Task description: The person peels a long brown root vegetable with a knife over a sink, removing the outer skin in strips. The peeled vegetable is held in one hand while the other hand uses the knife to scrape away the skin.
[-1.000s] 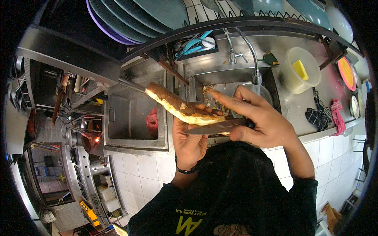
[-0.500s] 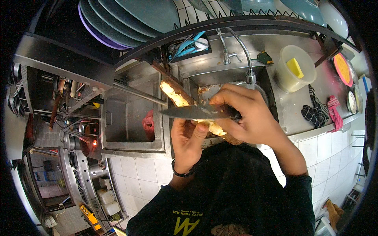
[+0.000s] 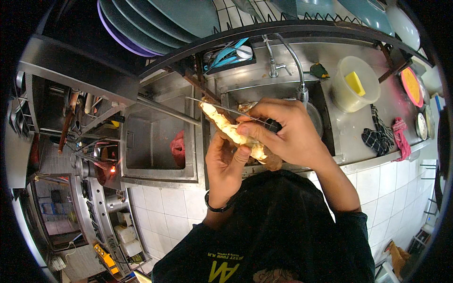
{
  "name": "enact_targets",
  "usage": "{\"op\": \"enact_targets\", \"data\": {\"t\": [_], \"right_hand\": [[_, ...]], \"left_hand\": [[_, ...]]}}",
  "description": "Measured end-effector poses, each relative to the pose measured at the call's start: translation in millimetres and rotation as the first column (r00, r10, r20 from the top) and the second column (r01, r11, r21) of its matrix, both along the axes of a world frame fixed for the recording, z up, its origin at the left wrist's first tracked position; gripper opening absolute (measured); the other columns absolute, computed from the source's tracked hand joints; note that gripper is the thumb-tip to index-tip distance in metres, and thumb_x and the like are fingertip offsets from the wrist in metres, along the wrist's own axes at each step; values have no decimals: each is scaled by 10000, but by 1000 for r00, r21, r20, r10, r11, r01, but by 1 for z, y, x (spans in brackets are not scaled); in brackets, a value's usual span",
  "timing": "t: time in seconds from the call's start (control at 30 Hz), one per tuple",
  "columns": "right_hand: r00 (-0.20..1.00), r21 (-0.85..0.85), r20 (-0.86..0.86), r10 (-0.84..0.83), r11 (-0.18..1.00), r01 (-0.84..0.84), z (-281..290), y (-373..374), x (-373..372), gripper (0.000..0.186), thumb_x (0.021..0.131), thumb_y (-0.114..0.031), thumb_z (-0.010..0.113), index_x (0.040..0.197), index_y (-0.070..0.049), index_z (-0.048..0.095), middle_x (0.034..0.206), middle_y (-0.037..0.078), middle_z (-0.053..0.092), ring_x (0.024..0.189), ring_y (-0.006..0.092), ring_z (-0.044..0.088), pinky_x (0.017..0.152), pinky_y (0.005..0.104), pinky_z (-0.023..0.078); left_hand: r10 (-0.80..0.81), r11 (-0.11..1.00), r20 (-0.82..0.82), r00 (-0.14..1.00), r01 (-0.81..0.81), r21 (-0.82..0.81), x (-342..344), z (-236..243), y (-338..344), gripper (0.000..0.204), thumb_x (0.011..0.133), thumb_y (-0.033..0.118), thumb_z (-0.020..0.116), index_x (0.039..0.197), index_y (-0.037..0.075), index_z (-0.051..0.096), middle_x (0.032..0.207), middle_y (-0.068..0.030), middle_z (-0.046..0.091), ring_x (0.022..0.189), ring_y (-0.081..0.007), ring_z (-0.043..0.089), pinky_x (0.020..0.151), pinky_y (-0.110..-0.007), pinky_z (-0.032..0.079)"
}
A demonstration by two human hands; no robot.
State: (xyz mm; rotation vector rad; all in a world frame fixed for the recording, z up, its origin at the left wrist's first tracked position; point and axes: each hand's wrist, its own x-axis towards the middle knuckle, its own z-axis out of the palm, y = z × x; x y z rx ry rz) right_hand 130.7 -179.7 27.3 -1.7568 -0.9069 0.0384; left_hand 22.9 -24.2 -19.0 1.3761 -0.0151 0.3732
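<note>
Far to the left of both hands, one orange flame (image 3: 112, 169) shows among dark cookware; nearer on that side, one steel basin (image 3: 153, 141) holds one red bundle (image 3: 178, 147). Up and to the left of the hands stand at least three teal plates (image 3: 179, 19) and one purple plate (image 3: 134, 51). The left hand (image 3: 226, 162), with one dark band (image 3: 216, 207) at its wrist, is curled under one brown-skinned root (image 3: 229, 129), its thumb against the bared pale flesh; the root slants between the two hands, one end rising beyond the left fingers. Above them sits one black caddy (image 3: 240, 65) with several blue utensils (image 3: 224, 56) and one white cup (image 3: 244, 52). One knife (image 3: 219, 107), seen nearly edge-on, points up and left from the right hand (image 3: 290, 132), which is closed round its black handle with the thumb laid on the root. Beyond the right hand rises one tap hose (image 3: 298, 61); to its right come one leaf-like scrap (image 3: 319, 70), one translucent tub (image 3: 339, 89) holding one yellow block (image 3: 355, 83), two cloths, one dark checked (image 3: 379, 134) and one pink (image 3: 400, 137), and one pink-rimmed dish (image 3: 412, 87)
</note>
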Motion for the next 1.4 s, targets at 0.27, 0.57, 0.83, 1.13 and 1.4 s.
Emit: {"op": "enact_targets", "data": {"t": [0.27,0.57,0.83,1.13,1.4], "right_hand": [[1000,51,19,-24,998,23,-9,17,-6,319,868,-273,765,999,13,716,910,170,705,813,356,699,746,441,542],[999,-48,11,53,998,-52,-12,12,3,348,807,-278,808,1022,-16,726,907,142,724,843,310,717,790,402,531],[973,-42,216,-79,995,91,-22,30,4,240,750,-141,836,935,-25,735,850,125,733,765,223,741,732,320,557],[976,102,-206,66,994,-45,-34,33,12,300,838,-222,766,1046,-7,743,868,165,753,735,286,753,782,371,557],[994,64,58,-88,994,84,-14,12,-7,424,996,-367,655,1212,-12,739,788,104,631,737,186,621,675,326,488]], "left_hand": [[78,996,-69,995,-74,53,-7,-1,5,451,998,94,697,1390,-31,510,1325,-97,597,1226,-184,564,1074,-340,429],[9,1000,-87,996,-7,19,-12,0,15,483,986,92,711,1401,-38,500,1318,-99,597,1217,-182,561,1068,-342,429],[42,987,-169,985,-15,159,-5,3,18,479,990,96,707,1401,-39,501,1313,-102,600,1203,-182,572,1046,-336,453],[51,990,-120,991,-35,135,-6,4,23,488,997,137,710,1400,-36,496,1278,-100,616,1185,-180,583,1034,-327,460],[44,988,-50,998,-51,-149,-10,-14,35,540,988,297,719,1388,7,501,1268,-121,645,1121,-241,670,949,-422,583]]}}
